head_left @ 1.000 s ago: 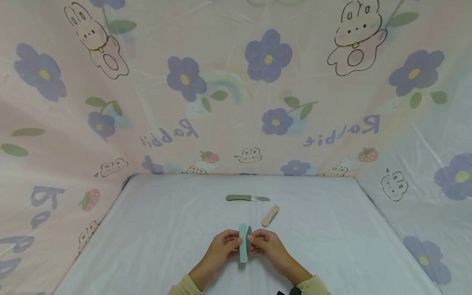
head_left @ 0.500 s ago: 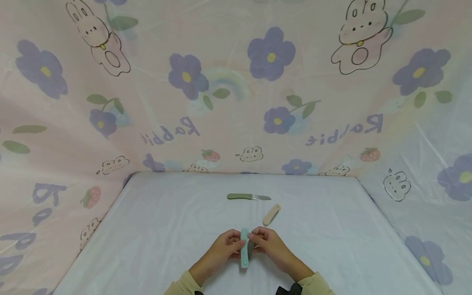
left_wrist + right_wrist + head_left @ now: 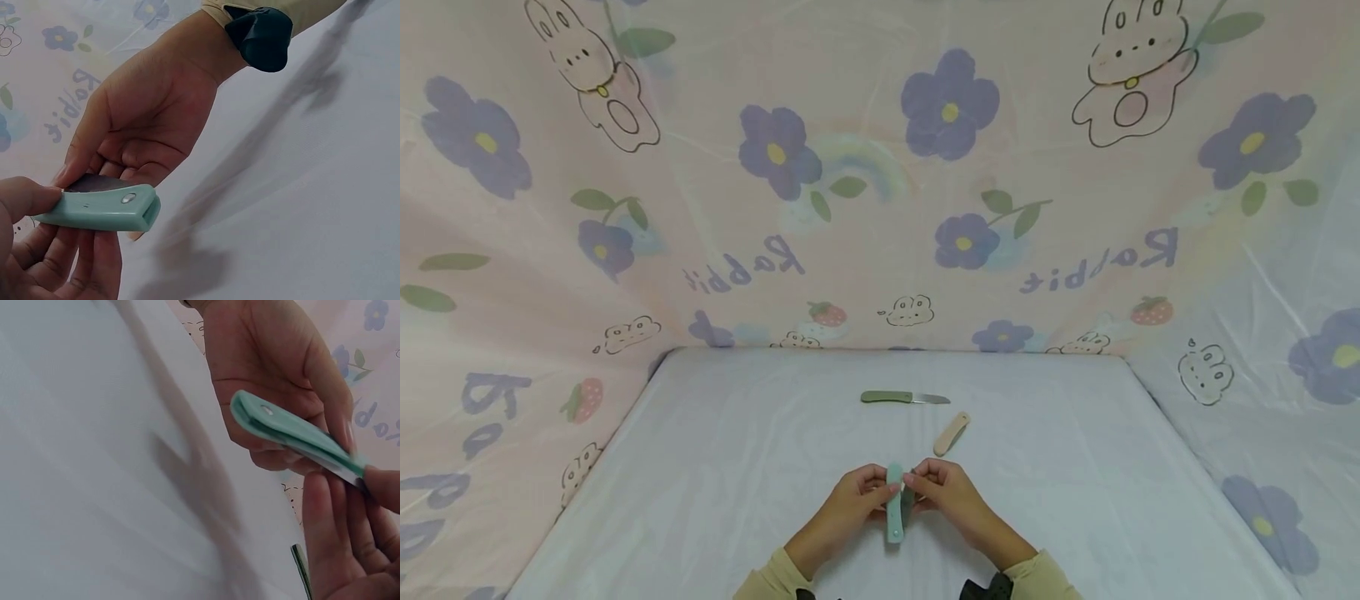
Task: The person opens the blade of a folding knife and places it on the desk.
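Both hands' grip, left hand [image 3: 848, 500] and right hand [image 3: 946, 493], pinches mint-green plastic folding knife [image 3: 894, 502]; blade barely out, opening just begun, most left.

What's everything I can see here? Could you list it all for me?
Mint folding knife: one, mint green, held between both hands, blade partly out.
Green knife: one, olive handle, blade open, lying farther back on the sheet.
Beige knife: one, beige, folded, lying right of centre.
Sheet: one, white, covering the surface.
Curtain: one, pink with purple flowers and rabbits, behind and at the sides.
Left hand: fingers pinch the mint handle.
Right hand: fingers pinch the blade side.
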A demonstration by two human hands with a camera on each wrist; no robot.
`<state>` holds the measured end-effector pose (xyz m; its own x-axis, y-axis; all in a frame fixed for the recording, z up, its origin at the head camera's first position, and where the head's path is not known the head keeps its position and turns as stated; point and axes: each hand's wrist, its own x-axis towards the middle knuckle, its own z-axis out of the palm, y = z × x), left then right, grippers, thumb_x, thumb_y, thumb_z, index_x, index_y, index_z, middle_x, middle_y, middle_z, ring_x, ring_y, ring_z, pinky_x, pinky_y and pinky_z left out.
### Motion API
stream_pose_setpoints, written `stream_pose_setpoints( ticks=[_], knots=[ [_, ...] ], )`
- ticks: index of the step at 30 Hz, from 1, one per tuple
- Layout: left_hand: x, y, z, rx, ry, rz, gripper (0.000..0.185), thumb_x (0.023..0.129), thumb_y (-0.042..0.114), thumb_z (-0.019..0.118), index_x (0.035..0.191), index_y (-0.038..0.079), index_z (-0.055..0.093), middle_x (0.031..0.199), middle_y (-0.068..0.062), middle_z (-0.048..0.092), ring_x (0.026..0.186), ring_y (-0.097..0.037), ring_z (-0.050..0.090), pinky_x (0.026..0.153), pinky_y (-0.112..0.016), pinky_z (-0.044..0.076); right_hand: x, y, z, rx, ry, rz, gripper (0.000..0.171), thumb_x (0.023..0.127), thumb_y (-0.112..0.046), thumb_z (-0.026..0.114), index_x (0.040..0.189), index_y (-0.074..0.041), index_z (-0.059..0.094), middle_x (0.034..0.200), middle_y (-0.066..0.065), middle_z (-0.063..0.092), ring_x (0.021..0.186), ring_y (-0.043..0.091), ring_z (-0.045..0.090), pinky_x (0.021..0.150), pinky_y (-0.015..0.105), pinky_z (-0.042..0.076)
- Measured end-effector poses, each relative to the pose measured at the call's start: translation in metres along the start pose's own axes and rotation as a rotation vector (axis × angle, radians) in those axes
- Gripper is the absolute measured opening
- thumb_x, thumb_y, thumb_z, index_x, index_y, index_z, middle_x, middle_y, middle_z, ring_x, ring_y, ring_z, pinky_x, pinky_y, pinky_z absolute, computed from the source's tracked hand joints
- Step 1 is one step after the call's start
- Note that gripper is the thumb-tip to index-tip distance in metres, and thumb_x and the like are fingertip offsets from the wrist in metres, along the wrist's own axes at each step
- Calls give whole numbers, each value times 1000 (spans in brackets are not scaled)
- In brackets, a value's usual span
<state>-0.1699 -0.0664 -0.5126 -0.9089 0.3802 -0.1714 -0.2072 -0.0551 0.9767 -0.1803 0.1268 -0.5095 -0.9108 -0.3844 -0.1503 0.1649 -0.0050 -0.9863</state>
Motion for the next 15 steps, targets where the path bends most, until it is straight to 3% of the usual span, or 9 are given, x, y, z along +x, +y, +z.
stream_pose_setpoints(
  ticks=[5,9,15],
  knots=[
    [1,0,-5,-15,22,12,31,89,20,63,109,-3,56,94,-8,65,86,-17,62,74,-35,53,1,-1,-3,8,21,-18,25,90,-19,63,92,5,57,88,18,66,75,23,64,68,34,55],
    [1,2,-9,-24,36,28,32,89,21,63,109,-3,56,95,-9,65,85,-17,62,74,-35,53,1,-1,-6,30,30,-14,26,89,-21,65,92,3,58,87,15,66,74,21,65,69,35,55],
    [0,3,-12,-56,42,41,33,90,20,63,110,-5,55,102,-19,63,85,-18,62,76,-38,53,1,-1,-10,69,37,-8,23,87,-19,66,90,2,59,83,10,67,74,18,65,70,37,55]
  ],
)
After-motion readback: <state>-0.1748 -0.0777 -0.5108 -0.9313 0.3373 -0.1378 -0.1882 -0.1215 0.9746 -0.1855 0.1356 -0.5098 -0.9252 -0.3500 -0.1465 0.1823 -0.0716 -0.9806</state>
